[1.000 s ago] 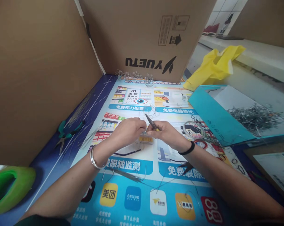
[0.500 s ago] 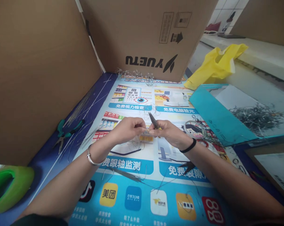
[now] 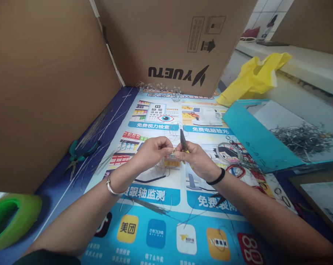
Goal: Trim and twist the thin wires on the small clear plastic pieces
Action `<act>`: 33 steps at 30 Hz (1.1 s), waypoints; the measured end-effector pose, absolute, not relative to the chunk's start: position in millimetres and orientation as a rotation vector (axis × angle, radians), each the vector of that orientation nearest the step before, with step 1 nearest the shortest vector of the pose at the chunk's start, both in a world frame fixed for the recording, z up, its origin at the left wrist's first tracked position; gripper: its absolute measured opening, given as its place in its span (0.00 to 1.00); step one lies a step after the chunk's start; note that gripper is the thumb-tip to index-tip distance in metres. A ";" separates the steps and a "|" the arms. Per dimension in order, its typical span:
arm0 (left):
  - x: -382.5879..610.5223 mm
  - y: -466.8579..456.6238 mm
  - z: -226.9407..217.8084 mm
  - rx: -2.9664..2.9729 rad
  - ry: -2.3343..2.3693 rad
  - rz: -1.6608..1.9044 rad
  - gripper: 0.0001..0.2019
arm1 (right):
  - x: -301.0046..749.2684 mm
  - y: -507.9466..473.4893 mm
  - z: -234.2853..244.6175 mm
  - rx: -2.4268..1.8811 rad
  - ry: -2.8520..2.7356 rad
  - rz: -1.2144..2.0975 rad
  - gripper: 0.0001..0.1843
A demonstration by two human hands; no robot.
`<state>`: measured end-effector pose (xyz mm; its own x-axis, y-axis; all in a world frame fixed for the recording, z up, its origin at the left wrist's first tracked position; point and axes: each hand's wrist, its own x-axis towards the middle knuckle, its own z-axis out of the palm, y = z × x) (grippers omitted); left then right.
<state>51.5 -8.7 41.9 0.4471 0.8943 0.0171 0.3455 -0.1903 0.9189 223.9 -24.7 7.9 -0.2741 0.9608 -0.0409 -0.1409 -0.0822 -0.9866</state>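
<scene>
Brown cardboard stands as the tallest thing in view, one plain panel [image 3: 45, 92] at the left and one printed panel [image 3: 166, 40] marked YUETU, upside down, across the back. Below them lies the dark blue table [image 3: 52, 187], mostly covered by a blue-and-white printed poster sheet [image 3: 141, 228]. At the right an open turquoise box [image 3: 262, 140] holds a grey tangle of thin metal wire [image 3: 304, 138], with a crumpled yellow bag [image 3: 249, 79] just behind it. A thick roll of green tape [image 3: 28, 213] sits at the near left edge. The two hands meet over the middle of the poster sheet: the left hand [image 3: 158, 151] pinches thumb against fingertip, and the right hand [image 3: 195, 158] is closed around a dark-bladed tool with yellow handles [image 3: 182, 137], its tip pointing up and away. Teal-handled pliers [image 3: 78, 158] lie well apart to the left. Loose straight wires [image 3: 150, 205] rest nearer the person. Smallest is a slight, pale piece [image 3: 174, 150] between both hands' fingertips, its details too fine to make out.
</scene>
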 end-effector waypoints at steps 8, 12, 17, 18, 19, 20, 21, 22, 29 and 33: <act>57.2 -12.7 35.0 1.720 1.051 0.850 0.04 | 218.9 -29.2 8.4 -1.019 -1.222 1.360 0.11; 58.3 -13.9 33.3 1.722 1.054 0.878 0.04 | 218.3 -30.7 6.8 -1.042 -1.218 1.308 0.10; 58.4 -15.9 36.2 1.822 1.099 0.855 0.04 | 220.8 -29.4 6.0 -1.043 -1.303 1.266 0.07; 58.4 -16.5 37.1 1.862 1.115 0.854 0.03 | 221.3 -29.1 6.3 -1.046 -1.330 1.251 0.07; 58.5 -17.2 37.9 1.906 1.130 0.860 0.03 | 221.7 -28.9 6.7 -1.049 -1.353 1.234 0.06; 58.8 -18.0 38.6 1.953 1.142 0.873 0.04 | 221.8 -28.9 7.1 -1.052 -1.372 1.218 0.06; 59.1 -18.9 39.2 2.001 1.152 0.892 0.05 | 221.8 -29.0 7.7 -1.055 -1.386 1.204 0.06; 59.5 -19.8 39.7 2.049 1.157 0.910 0.06 | 221.6 -29.2 8.3 -1.059 -1.396 1.193 0.07; 59.1 -23.0 40.8 2.258 1.199 0.939 0.06 | 220.6 -30.8 10.2 -1.086 -1.437 1.145 0.07; 56.8 -22.2 40.3 2.377 1.169 0.918 0.07 | 221.8 -31.0 11.8 -1.124 -1.492 1.095 0.04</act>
